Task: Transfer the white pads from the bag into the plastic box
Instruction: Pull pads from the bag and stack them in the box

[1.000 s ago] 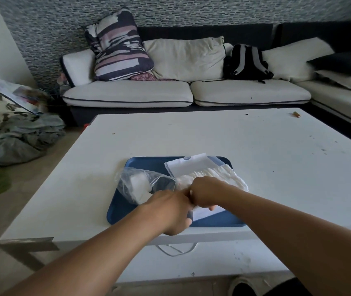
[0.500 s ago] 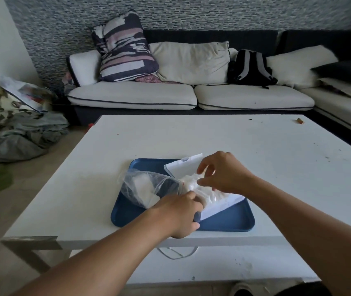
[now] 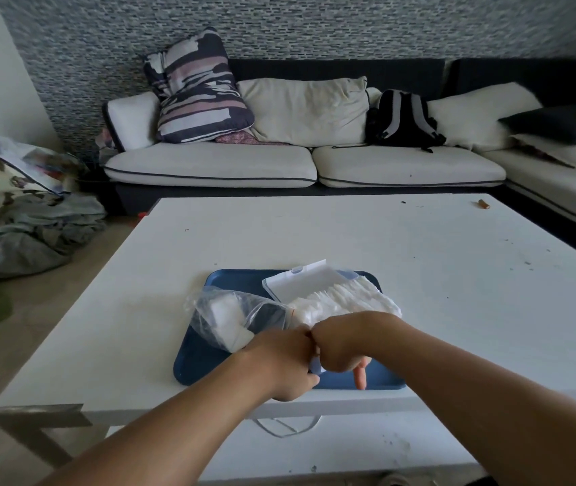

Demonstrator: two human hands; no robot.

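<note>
Both hands meet at the bag's mouth on the tray [image 3: 209, 366]. The left hand [image 3: 279, 359] grips the bag [image 3: 230, 313]; the right hand [image 3: 340, 349] is curled, its hold hidden. Remaining pads [image 3: 225, 310] lie left of them; the box [image 3: 297, 280], piled with pads, sits just beyond the right hand.

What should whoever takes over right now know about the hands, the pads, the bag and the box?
Left hand: curled at the bag's mouth, gripping it.
Right hand: curled beside the left at the box's near end; what it holds is hidden.
Bag and open box lie on the blue tray.
Done: a row of white pads fills the box.
Left: some pads still show inside the bag; move them over.
</note>
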